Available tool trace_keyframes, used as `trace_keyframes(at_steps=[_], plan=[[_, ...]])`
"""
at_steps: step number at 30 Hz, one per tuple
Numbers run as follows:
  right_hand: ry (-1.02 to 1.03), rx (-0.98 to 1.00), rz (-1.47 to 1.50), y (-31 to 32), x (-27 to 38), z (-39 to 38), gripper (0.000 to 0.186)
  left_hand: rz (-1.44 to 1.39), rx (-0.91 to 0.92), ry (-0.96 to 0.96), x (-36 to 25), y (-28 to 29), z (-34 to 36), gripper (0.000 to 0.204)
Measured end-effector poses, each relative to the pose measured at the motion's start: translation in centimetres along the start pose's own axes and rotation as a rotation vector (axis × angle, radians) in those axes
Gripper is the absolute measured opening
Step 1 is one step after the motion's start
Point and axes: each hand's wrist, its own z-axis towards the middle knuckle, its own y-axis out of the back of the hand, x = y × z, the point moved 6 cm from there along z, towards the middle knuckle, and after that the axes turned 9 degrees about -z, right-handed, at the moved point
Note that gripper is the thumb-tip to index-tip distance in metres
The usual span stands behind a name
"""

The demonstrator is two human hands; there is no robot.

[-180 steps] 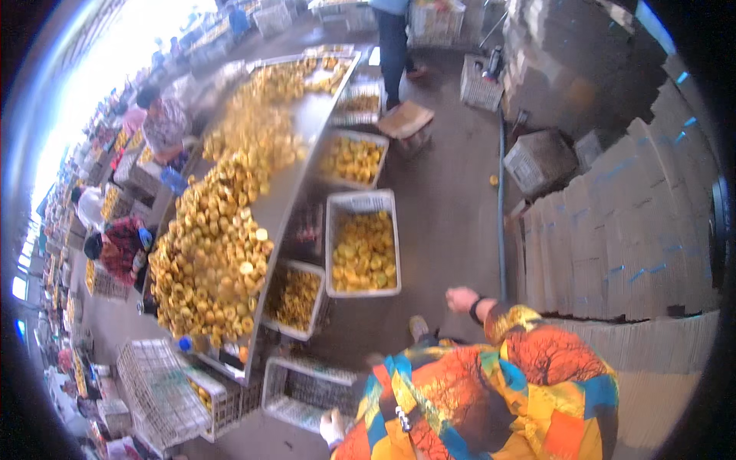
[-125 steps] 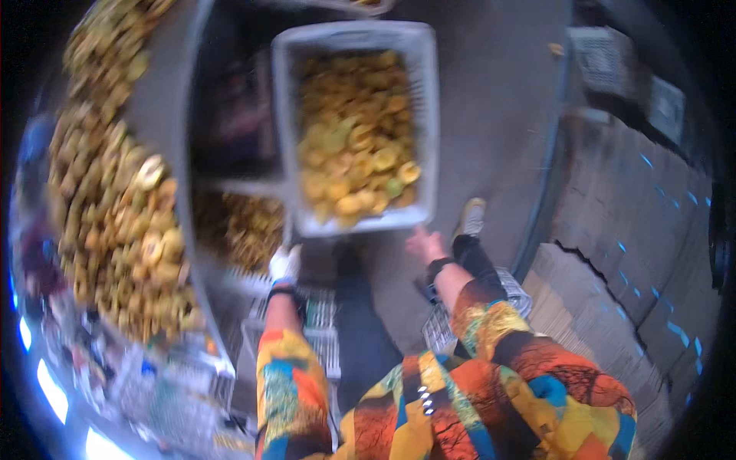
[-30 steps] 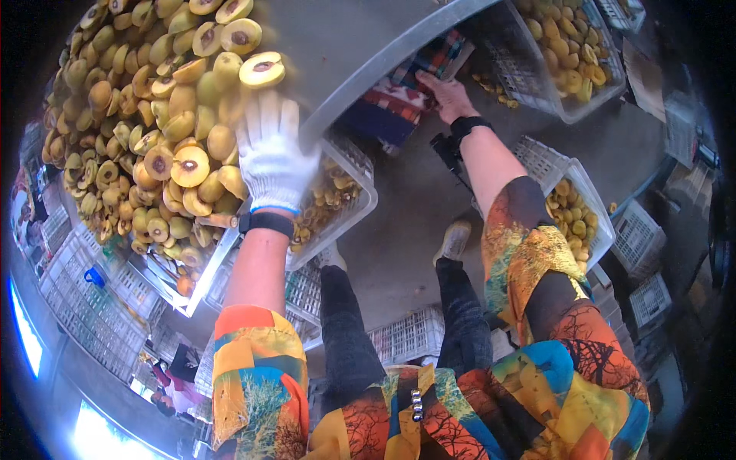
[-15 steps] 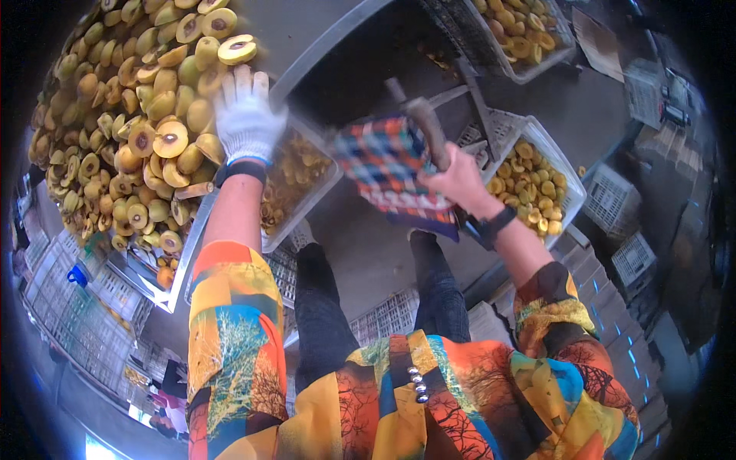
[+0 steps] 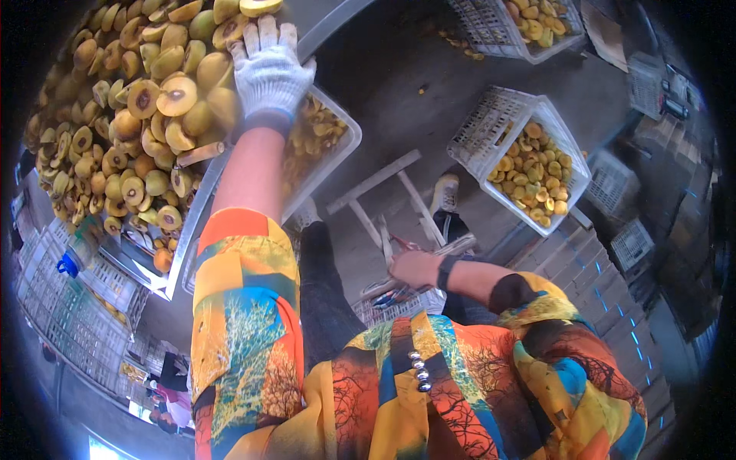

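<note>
My left hand [image 5: 272, 80], in a white knit glove, lies with fingers spread at the right edge of a big pile of halved yellow-brown fruits [image 5: 142, 146]. Its fingertips touch the fruit, and nothing shows in its grasp. Low in front of my body, my bare right hand [image 5: 414, 267] is closed on a wooden stool [image 5: 376, 182]. The stool is tipped, its legs and crossbar pointing away from me. Its plaid-covered seat is mostly hidden behind my hand and forearm. A short wooden handle [image 5: 201, 155] sticks out from the pile beside my left forearm.
A clear bin [image 5: 351, 138] of fruit pieces stands below my left arm by the metal table edge [image 5: 188, 253]. On the floor at right is a white crate [image 5: 576, 188] of fruit, with another crate [image 5: 491, 31] farther off. Stacked crates [image 5: 61, 307] stand at left.
My right hand has swung the stool down and toward me, turning its legs outward and its plaid seat mostly out of sight. My left hand stays on the fruit, slightly farther forward.
</note>
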Motion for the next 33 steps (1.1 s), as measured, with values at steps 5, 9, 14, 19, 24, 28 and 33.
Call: trace_keyframes(at_steps=[5, 9, 14, 19, 24, 28, 33], plan=[[0.064, 0.148, 0.051, -7.2, 0.8, 7.6, 0.020, 0.003, -0.089, -0.080, -0.7, -0.2, -0.1, 0.051], [0.079, 0.299, 0.065, -12.6, 1.2, 11.9, 0.023, -0.056, -0.144, -0.064, -1.3, 0.3, -0.5, 0.048], [0.030, 0.438, -0.023, -10.8, -1.9, 15.2, 0.024, -0.037, -0.257, -0.175, -1.2, -0.4, -0.9, 0.046], [0.075, 0.448, 0.060, -9.4, -3.3, 18.2, 0.023, -0.119, -0.180, -0.189, -1.2, -0.5, -0.8, 0.042], [0.071, 0.441, 0.045, -8.7, -3.7, 20.0, 0.023, -0.114, -0.264, -0.247, -1.3, -0.5, -1.4, 0.041], [0.052, 0.432, 0.030, -8.6, -3.6, 20.4, 0.023, -0.107, -0.160, -0.160, -1.3, -0.2, -0.7, 0.041], [0.037, 0.398, 0.026, -8.5, -3.4, 20.3, 0.023, -0.071, -0.232, -0.143, -1.7, -0.2, -0.6, 0.045]])
